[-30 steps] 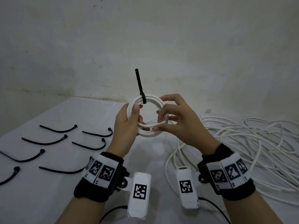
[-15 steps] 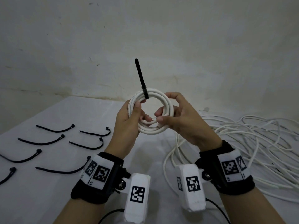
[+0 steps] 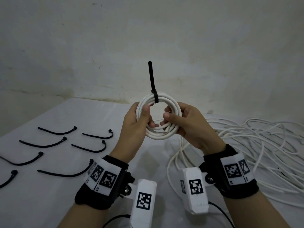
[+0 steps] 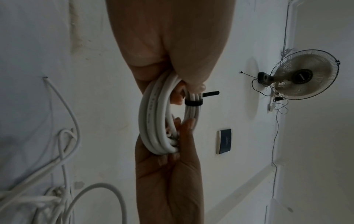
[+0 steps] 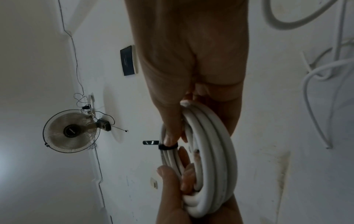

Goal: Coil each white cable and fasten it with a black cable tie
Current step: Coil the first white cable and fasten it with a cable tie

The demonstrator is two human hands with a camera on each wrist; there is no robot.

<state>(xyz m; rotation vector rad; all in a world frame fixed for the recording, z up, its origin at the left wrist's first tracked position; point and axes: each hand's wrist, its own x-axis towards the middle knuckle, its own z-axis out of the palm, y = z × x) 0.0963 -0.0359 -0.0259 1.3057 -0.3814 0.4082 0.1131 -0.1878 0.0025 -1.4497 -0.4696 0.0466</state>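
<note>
To the left of your grip, spare ties [image 3: 57, 131] lie on the table [image 3: 49, 203]. Your left hand [image 3: 136, 124] curls around the coil [image 3: 158, 137] on its left side; your right hand [image 3: 185, 127] clasps its right side. The black cable tie [image 3: 153, 83] cinches the coil above both grips, tail upright. Loose cable [image 3: 256, 145] lies further right.

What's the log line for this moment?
left hand: grips coil | right hand: grips coil | tie: cinched, tail up | spare ties: on table

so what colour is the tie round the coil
Black; the cable tie shows best in the head view.
</note>
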